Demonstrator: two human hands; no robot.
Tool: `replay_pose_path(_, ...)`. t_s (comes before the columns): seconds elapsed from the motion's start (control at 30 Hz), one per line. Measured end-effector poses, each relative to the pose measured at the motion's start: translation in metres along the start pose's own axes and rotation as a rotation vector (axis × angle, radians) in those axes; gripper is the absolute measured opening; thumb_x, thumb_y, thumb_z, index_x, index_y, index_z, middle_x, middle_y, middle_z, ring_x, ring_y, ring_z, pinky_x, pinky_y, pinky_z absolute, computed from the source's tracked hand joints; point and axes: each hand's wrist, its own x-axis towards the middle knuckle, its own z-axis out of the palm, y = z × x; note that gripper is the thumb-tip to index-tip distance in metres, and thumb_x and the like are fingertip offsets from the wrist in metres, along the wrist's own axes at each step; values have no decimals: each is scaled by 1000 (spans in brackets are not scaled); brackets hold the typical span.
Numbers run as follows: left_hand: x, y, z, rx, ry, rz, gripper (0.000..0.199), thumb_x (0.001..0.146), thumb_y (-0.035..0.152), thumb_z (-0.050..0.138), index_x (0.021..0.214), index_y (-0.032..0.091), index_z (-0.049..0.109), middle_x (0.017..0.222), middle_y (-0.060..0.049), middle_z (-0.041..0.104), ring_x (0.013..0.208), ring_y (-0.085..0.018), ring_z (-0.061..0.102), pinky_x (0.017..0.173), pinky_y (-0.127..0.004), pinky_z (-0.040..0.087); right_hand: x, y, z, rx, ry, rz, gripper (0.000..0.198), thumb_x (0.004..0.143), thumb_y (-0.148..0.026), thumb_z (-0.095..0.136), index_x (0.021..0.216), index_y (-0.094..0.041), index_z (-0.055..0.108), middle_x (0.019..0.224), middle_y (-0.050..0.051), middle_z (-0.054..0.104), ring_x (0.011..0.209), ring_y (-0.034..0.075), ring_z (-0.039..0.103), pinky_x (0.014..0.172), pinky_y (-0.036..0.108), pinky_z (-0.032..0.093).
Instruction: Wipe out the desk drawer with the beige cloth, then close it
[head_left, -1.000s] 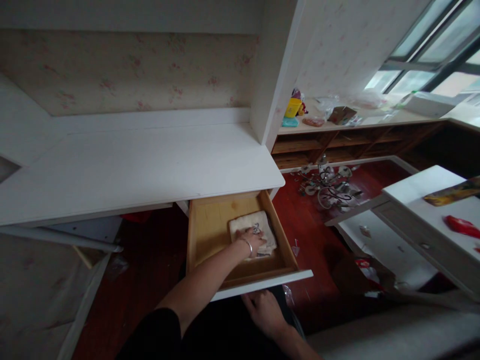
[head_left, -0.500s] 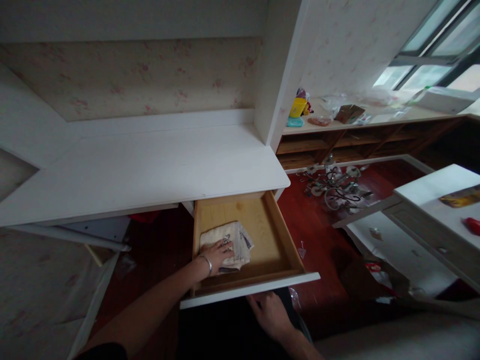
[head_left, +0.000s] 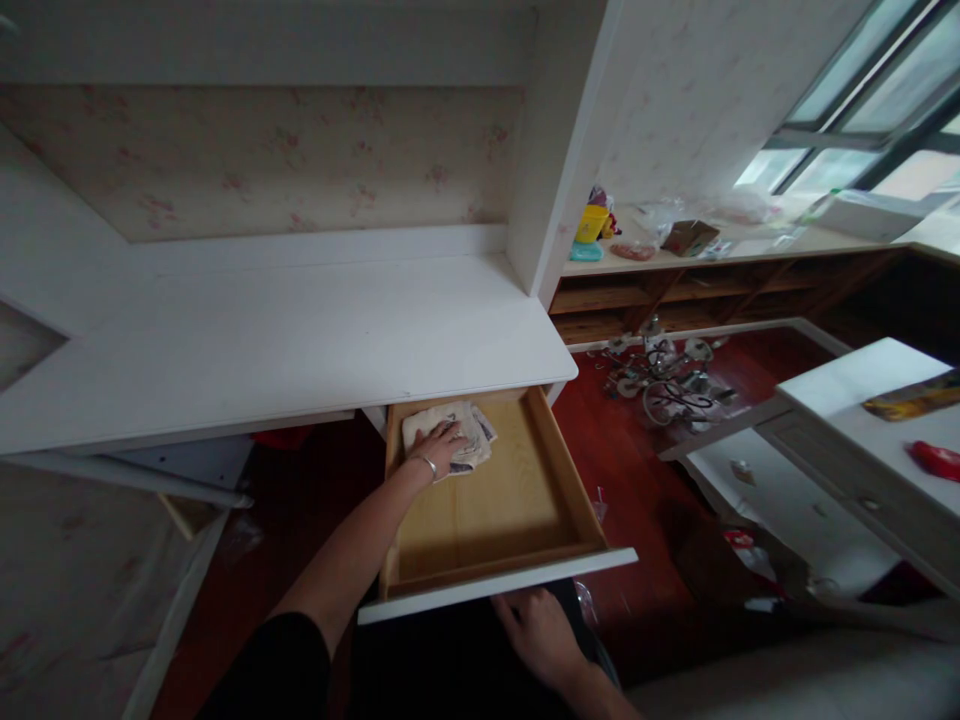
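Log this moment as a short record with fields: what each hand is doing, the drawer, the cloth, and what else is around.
left hand: palm down on the folded cloth, bracelet on the wrist
right hand: under the drawer's white front edge, grip hidden
cloth: beige, folded, at the drawer's back left corner
drawer: open, bare wood floor
desk: white top above the drawer
floor: metal fixture lying on red wood
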Motion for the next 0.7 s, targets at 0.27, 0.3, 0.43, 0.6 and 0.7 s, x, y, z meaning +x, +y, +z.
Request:
replay_pose_path(0.27,-22,26,19,-17,236,-80,69,81,55,46,140,23,32,150,-11,25,136,-30,22,107,-50,24,2,4,0,39,-15,-2,48,97,-37,31,75,-22,70,80,4,73,82,18,67,70,24,39)
replay_pose_path(0.3,-23,27,22,-3,239,-104,78,77,60,50,140,19,32,149,-14,26,135,-31,22,107,-49,25,3,4,0,37,-18,0,48,97,-38,31,74,-22,70,80,4,73,82,18,67,70,24,39)
replay_pose_path(0.43,-18,29,31,82,192,-173,85,70,55,63,140,18,33,149,-16,25,134,-36,23,103,-53,27,6,8,2,27,-29,-5,49,97,-38,31,72,-22,71,78,4,72,80,18,67,70,24,40)
replay_pose_path(0.6,-5,34,37,93,237,-214,63,80,36,59,137,21,38,145,-17,30,131,-37,26,100,-59,27,4,9,3,34,-9,-29,46,96,-35,33,76,-22,71,80,4,73,77,17,68,66,23,40)
replay_pose_path(0.7,-2,37,35,81,281,-225,44,88,22,41,132,21,43,136,-18,40,125,-33,36,95,-56,33,3,9,3,48,0,-38,45,96,-34,32,76,-23,71,80,3,73,77,17,68,64,23,39)
